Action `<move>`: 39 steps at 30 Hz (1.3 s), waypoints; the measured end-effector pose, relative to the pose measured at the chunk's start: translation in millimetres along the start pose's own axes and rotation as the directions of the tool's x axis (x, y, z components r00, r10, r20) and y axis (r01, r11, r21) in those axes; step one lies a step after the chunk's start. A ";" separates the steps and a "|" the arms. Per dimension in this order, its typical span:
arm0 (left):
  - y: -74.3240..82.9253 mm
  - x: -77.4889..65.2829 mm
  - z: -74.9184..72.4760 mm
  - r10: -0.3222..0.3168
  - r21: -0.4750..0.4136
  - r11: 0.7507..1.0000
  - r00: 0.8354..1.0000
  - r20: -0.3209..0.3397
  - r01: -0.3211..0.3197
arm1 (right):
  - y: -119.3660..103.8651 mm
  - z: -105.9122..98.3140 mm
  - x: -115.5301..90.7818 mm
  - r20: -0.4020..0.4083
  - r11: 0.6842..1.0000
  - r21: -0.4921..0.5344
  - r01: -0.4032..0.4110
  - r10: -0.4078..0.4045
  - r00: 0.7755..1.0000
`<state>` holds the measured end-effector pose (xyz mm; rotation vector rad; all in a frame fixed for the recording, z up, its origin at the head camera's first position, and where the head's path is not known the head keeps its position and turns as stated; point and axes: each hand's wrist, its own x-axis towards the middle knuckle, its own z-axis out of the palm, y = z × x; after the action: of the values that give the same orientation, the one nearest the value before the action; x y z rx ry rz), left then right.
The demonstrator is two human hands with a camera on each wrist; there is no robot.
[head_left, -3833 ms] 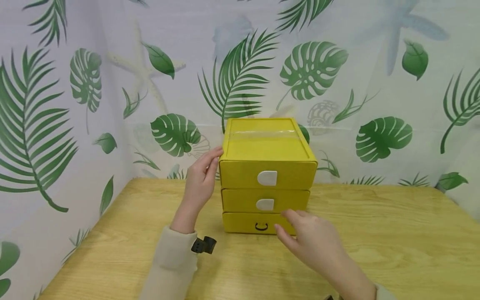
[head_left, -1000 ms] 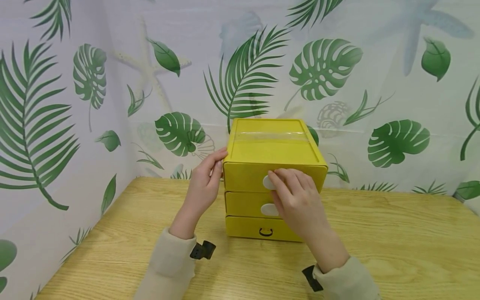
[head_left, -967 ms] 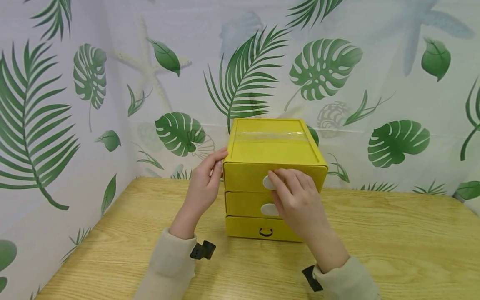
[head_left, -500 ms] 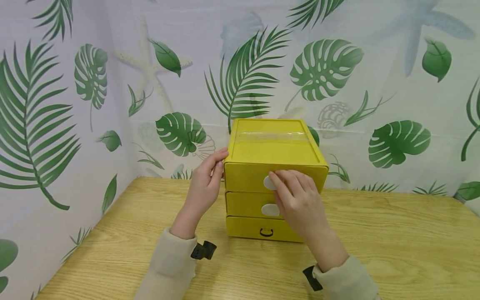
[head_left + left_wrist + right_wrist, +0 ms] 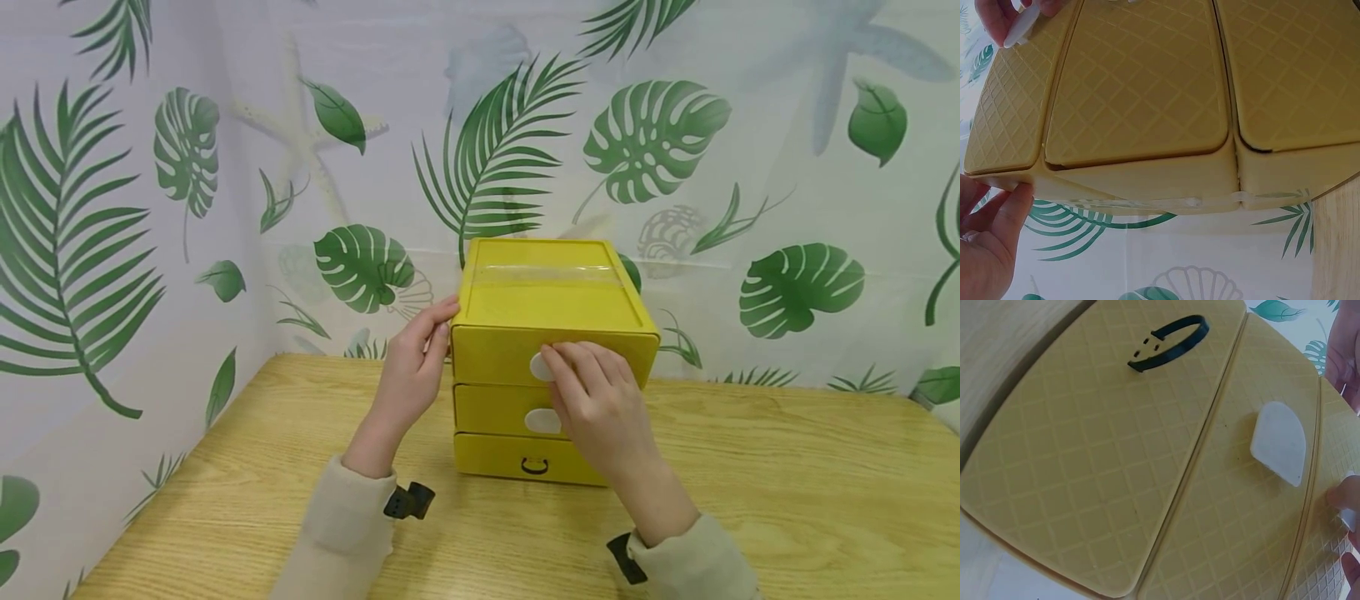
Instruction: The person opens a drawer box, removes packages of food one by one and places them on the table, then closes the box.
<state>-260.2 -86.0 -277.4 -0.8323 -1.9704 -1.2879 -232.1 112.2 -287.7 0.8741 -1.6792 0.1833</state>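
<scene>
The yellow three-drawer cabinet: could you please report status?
Left hand touching cabinet; right hand pinching top drawer's rounded white handle; drawers closed; no obstruction visible.

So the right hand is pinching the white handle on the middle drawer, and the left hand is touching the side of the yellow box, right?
Almost, but that's the wrong drawer: the head view shows the right hand pinching the white handle on the top drawer. The left hand is touching the side of the yellow box.

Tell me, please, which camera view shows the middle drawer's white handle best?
The right wrist view: the white handle is large and uncovered. In the head view, the right hand covers one end; the left wrist view shows only slivers at the top edge.
</scene>
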 end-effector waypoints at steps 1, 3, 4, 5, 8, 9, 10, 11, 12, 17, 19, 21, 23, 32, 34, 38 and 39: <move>-3.1 -0.2 1.0 0.003 0.000 1.000 1.000 0.002 -0.003 | 0.7 0.2 -1.3 0.002 1.000 0.000 0.000 0.000 1.000; -1.6 -0.6 1.9 -0.002 0.001 1.000 1.000 0.002 0.002 | 1.9 0.1 -3.6 0.010 1.000 0.001 -0.001 0.001 1.000; 0.1 -0.7 2.2 -0.004 0.000 1.000 1.000 0.002 0.004 | 2.3 -0.2 -4.5 0.013 1.000 0.000 -0.001 0.001 1.000; 3.4 -0.7 2.4 -0.010 0.000 1.000 1.000 0.002 0.010 | 2.6 -0.5 -5.2 0.017 1.000 0.001 -0.002 0.002 1.000; 14.4 -0.6 2.5 -0.019 -0.003 1.000 1.000 -0.008 0.019 | 3.4 -1.8 -6.5 0.022 1.000 -0.007 0.000 0.000 1.000; 17.9 -0.6 2.4 -0.023 -0.004 1.000 1.000 -0.011 0.023 | 3.4 -2.3 -6.7 0.024 1.000 -0.011 0.002 -0.001 1.000; 21.1 -0.4 2.4 -0.025 -0.004 1.000 1.000 -0.015 0.025 | 3.4 -3.0 -6.9 0.025 1.000 -0.015 0.003 -0.003 1.000; 23.7 -0.4 2.5 -0.027 -0.002 1.000 0.999 -0.018 0.027 | 3.1 -3.8 -7.1 0.028 1.000 -0.017 0.005 -0.004 1.000; 24.9 -0.2 2.6 -0.025 0.000 1.000 0.999 -0.022 0.025 | 2.9 -4.7 -7.3 0.028 1.000 -0.020 0.007 -0.006 1.000; 27.3 -0.1 2.4 -0.015 0.007 1.000 1.000 -0.027 0.016 | -0.9 -11.4 -7.5 0.047 1.000 -0.015 0.016 -0.015 0.999; 27.4 -0.3 1.9 -0.012 0.008 1.000 1.000 -0.029 0.012 | -2.9 -13.9 -6.5 0.048 1.000 -0.016 0.023 -0.022 0.999; 27.4 -0.6 1.3 -0.010 0.011 1.000 1.000 -0.029 0.011 | -4.9 -16.0 -5.1 0.050 0.999 -0.020 0.030 -0.029 0.998; 27.4 -0.8 0.6 -0.009 0.010 1.000 0.999 -0.030 0.009 | -7.3 -18.4 -3.1 0.047 0.999 -0.021 0.033 -0.032 0.998; 24.8 0.3 0.3 0.012 0.029 1.000 1.000 -0.022 -0.011 | -18.6 -33.9 7.2 0.011 0.999 0.000 0.037 -0.037 0.999; 24.6 0.7 -0.1 0.010 0.031 0.999 1.000 -0.022 -0.009 | -21.1 -37.3 8.8 0.003 0.999 0.001 0.043 -0.043 0.999; 25.6 0.9 -1.1 0.009 0.034 0.999 1.000 -0.021 -0.009 | -26.0 -43.2 11.3 -0.003 0.999 0.002 0.047 -0.047 0.999; 25.9 0.9 -1.3 0.008 0.032 0.999 1.000 -0.023 -0.008 | -27.1 -44.5 11.8 -0.004 0.999 0.002 0.047 -0.047 0.999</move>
<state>-240.3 -78.8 -262.5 -0.8052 -1.9623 -1.2529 -181.1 112.1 -272.0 0.9134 -1.6535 0.1545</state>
